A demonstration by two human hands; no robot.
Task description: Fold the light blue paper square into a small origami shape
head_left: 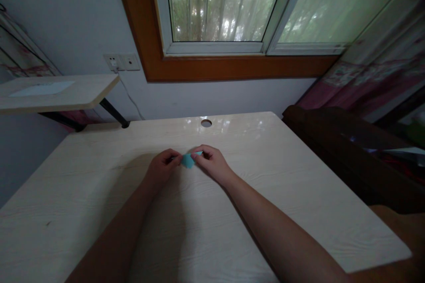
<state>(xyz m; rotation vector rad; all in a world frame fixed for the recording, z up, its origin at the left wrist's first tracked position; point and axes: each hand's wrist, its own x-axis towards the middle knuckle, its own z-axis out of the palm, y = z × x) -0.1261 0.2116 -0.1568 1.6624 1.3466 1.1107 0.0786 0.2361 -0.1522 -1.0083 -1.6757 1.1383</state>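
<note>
Toward the far side of the pale desk (pixel 272 159), short of the round hole (pixel 206 123) near its back edge: one small blue paper (pixel 188 161), held between two bare hands. Left hand (pixel 162 163) pinches its left end, thumb against fingers. Right hand (pixel 212 161) has the other end, thumb on the near face, a sliver of blue showing past the thumb. Both grips closed on the paper; fingertips near each other, only a short stretch of blue bare between them. Lower edge comes to a blunt point. Folded or flat, cannot tell at this size. Whether it touches the desk or sits just above, cannot tell either.

Handling, my judgement: next to no weight, thin, bends easily, limp unless doubled over. Likely to crease where pressed, and to tear if the two ends are pulled apart hard. Dry paper should not slip much; a light pinch suffices. Best hold: the outer edges or corners, thumb against forefinger, middle left free, much as both hands have it.

Surroundings: window (pixel 229 9) beyond the desk, raised shelf (pixel 83 90) at the left, wall socket (pixel 121 62) above it with a white cord (pixel 131 97) hanging down.
</note>
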